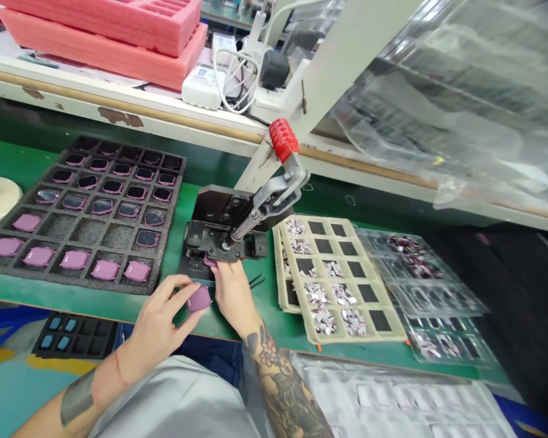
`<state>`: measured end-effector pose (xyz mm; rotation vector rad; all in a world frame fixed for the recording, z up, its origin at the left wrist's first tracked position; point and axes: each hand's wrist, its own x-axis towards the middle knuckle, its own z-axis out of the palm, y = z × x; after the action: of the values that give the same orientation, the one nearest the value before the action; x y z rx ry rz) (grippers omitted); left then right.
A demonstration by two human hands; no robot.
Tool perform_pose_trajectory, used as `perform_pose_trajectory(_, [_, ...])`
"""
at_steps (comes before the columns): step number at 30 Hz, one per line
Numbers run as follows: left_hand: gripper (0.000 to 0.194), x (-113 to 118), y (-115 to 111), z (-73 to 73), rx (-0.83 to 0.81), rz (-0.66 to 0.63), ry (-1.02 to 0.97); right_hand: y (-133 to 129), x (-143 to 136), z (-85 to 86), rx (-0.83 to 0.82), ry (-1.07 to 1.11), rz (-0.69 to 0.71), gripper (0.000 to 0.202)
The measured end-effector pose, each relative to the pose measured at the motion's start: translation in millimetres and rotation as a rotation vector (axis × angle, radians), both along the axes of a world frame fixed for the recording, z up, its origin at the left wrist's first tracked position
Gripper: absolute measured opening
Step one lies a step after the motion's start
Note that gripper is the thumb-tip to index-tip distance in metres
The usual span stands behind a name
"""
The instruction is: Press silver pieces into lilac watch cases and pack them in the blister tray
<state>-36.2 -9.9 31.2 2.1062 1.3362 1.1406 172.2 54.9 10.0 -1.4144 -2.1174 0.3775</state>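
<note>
My left hand (pixel 167 310) pinches a purple-pink watch case (pixel 199 299) by its edges between thumb and fingers, just in front of the press. Beside it, my right hand (pixel 232 295) reaches under the head of a black toggle-clamp press (pixel 226 234) with a red-gripped lever (pixel 284 140). A second pink watch case (pixel 209 261) shows at its thumb inside the fixture, largely covered by the press and the fingertips. A pair of dark tweezers (pixel 256 280) lies by the right hand.
A grey foam tray (pixel 89 231) at left holds rows of watch cases. Cream compartment trays (pixel 347 280) with small white parts stand to the right, beside clear plastic trays (pixel 424 274). Behind, a shelf edge (pixel 155 125) carries pink foam trays (pixel 109 55) and white chargers.
</note>
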Motion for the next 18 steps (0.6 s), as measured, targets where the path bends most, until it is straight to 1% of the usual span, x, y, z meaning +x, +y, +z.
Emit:
perform_pose_trajectory(3, [0.041,0,7,-5.1,0.048,0.064,0.173,-25,9,10.0,-0.024,0.236,-0.05,0.038])
perform_pose_trajectory(6, [0.039,10,26,-8.4,0.069,0.089,0.368,-49,22,14.7,-0.09,0.418,-0.134,0.04])
perform_pose_trajectory(7, [0.037,15,34,-8.6,0.05,0.087,0.437,-55,26,14.7,-0.119,0.466,-0.161,0.039])
perform_pose_trajectory(9, [0.034,27,51,-8.2,-0.037,0.067,0.57,-64,33,13.0,-0.168,0.543,-0.208,0.037])
perform_pose_trajectory(11, [0.034,37,65,-7.8,-0.13,0.039,0.657,-70,38,11.0,-0.178,0.593,-0.234,0.035])
perform_pose_trajectory(14, [0.037,46,73,-6.6,-0.179,0.008,0.693,-76,43,11.6,-0.136,0.624,-0.231,0.035])
perform_pose_trajectory(16, [0.043,45,68,-3.0,-0.183,-0.011,0.691,-77,45,15.4,-0.089,0.616,-0.214,0.036])
perform_pose_trajectory(18, [0.048,40,56,3.2,-0.198,-0.047,0.601,-77,44,20.6,-0.037,0.579,-0.18,0.039])
